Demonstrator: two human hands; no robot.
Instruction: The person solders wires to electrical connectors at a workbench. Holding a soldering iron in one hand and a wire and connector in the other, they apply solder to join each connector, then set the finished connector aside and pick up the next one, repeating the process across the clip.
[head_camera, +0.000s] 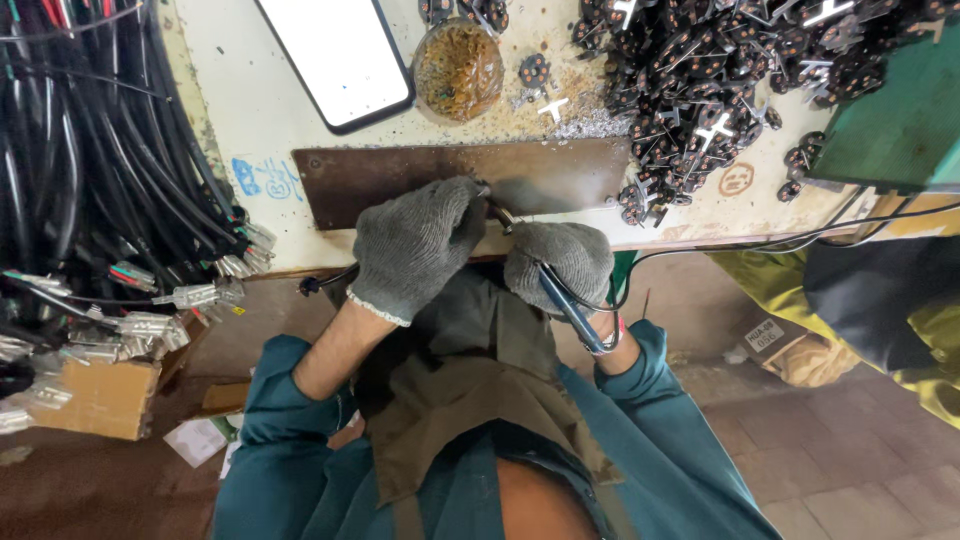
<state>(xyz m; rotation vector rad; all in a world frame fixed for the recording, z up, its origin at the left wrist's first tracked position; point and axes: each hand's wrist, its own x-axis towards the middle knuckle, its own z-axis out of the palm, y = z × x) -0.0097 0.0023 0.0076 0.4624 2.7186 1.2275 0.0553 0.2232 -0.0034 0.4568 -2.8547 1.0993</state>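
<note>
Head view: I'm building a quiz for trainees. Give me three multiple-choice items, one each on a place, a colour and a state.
1. Where does the round dish sit?
A. right of the phone
B. on the floor
C. on the cardboard box

2. What colour are the gloves?
A. red
B. grey
C. yellow

3. What is the right hand doing?
A. lying flat and empty
B. lifting the phone
C. gripping a blue-handled tool

Answers:
1 A, the dish lies beside the phone on the bench.
2 B, both knit gloves are grey.
3 C, its fingers close around the handle, tip near the left hand.

One head-worn camera looks steeply down, close over the workbench (260, 120) edge and the person's lap.
</note>
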